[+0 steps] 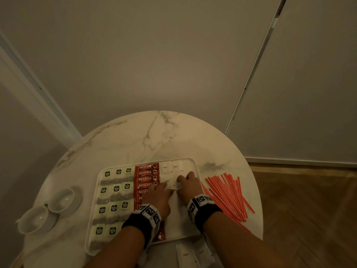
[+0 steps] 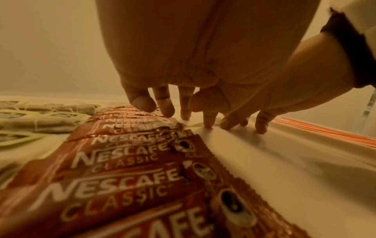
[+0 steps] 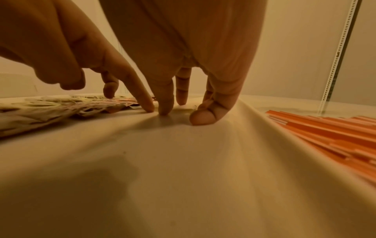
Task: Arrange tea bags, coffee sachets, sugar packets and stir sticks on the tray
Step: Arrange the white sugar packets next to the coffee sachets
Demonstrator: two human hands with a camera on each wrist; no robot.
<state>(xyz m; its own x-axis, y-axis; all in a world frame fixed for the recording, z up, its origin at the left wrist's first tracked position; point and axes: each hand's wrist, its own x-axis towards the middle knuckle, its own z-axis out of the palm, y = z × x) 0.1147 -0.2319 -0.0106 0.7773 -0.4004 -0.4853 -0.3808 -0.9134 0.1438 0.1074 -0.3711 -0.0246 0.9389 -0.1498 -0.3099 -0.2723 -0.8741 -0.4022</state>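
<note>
1. Overhead, the head view shows a white tray (image 1: 188, 232) on a round marble table (image 1: 154, 136), set toward the table's near edge.
2. Tea bags (image 1: 116, 190) fill the tray's left side in rows; red coffee sachets (image 1: 146, 176) run in a column down its middle.
3. Two sugar packets (image 1: 171, 167) lie side by side at the tray's far right corner, and just nearer lies another sugar packet (image 1: 170, 183), on which both hands meet.
4. The left hand (image 1: 159, 196) lies partly over the sachet column, its fingers reaching onto that packet's left edge; the right hand (image 1: 188, 185) touches the packet's right edge.
5. Only the wrist views show the fingers from below: in the left wrist view the left hand's fingertips (image 2: 208, 120) point down onto the tray floor beside the sachets, extended and clasping nothing.
6. In the right wrist view the right hand's fingertips (image 3: 164, 104) and thumb press down on the tray floor, bent a little; whether they pinch the packet I cannot tell.
7. Orange stir sticks (image 1: 229, 196) lie in a loose heap on the table, just past the tray's right edge.
8. The head view alone shows more sugar packets (image 1: 193, 255) at the table's near edge and two white bowls (image 1: 48, 207) near its left edge.
</note>
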